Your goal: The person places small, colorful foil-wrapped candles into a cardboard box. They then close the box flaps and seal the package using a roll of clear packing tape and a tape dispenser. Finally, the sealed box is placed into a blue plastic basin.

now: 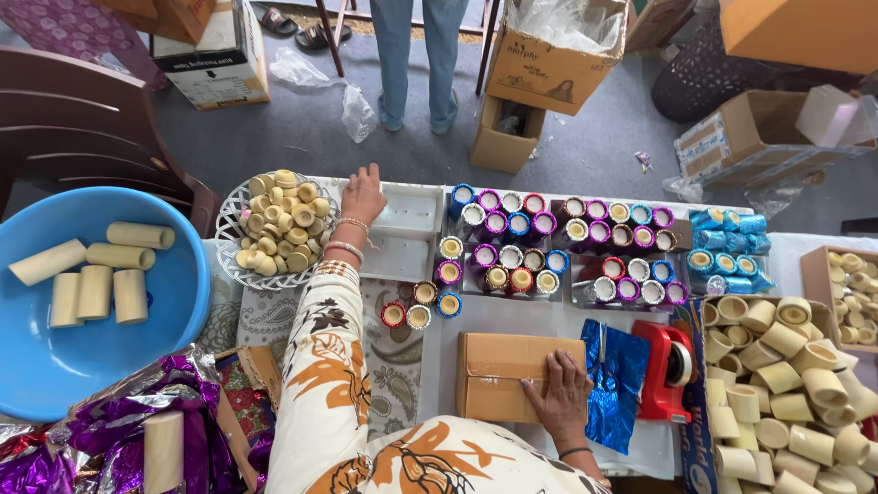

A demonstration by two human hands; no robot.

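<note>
My left hand (361, 195) reaches forward to the right edge of a white wire basket (230, 218) piled with short cream rings (279, 220); its fingers are apart, and whether it touches a ring is unclear. My right hand (560, 395) rests flat on the right end of a small brown cardboard box (498, 370) near me. Beside that hand lie a sheet of blue foil (615, 380) with scissors on it and a red tape dispenser (666, 366).
White trays (407, 229) hold rows of foil-wrapped rings (535, 242). A blue bowl (41, 366) with cream tubes sits left, purple foil (119, 430) below it. Boxes of cream rings (786, 384) stand right. A person's legs (416, 55) and cartons are beyond the table.
</note>
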